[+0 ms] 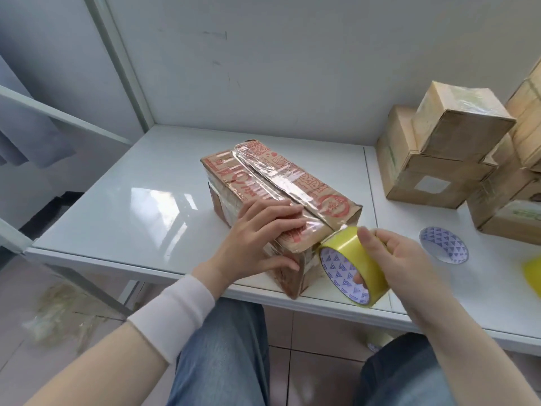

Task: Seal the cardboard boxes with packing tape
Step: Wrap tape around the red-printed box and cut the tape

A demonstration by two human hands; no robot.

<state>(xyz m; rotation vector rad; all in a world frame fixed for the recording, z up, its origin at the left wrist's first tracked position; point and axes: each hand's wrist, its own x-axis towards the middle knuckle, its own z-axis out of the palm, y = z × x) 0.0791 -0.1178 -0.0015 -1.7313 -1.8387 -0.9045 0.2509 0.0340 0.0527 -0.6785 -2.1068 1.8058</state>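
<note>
Denim-clad legs (pixel 222 353) sat closest, tucked under the front edge of the white table (pixel 131 206). To the far left, crumpled clear scraps (pixel 58 312) lay on the floor beside the table leg. The left part of the tabletop, from its left edge to the box, was bare glossy surface and offered the most open room.

A white cuff (pixel 172 315) covered the left forearm. The left hand (pixel 257 244) lay flat on the near end of the cardboard box (pixel 281 177), fingers straight and pressing on the top face, thumb down against the near side. The box lay diagonally at mid-table, its near corner at the front edge and its far end well short of the back wall. Clear tape ran along the top seam.

Just right of that hand, the tape roll (pixel 351 265) touched the box's near end, with tape running from the roll to the box's top edge. The right hand (pixel 404 259) gripped the roll, thumb on the yellow outer face and fingers hooked through the core. The hands were apart, the box end and roll between them.

Further right, past a seam (pixel 370 186) in the tabletop, a spare roll (pixel 443 244) lay flat. Stacked cartons (pixel 439 159) crowded the rear right corner.
</note>
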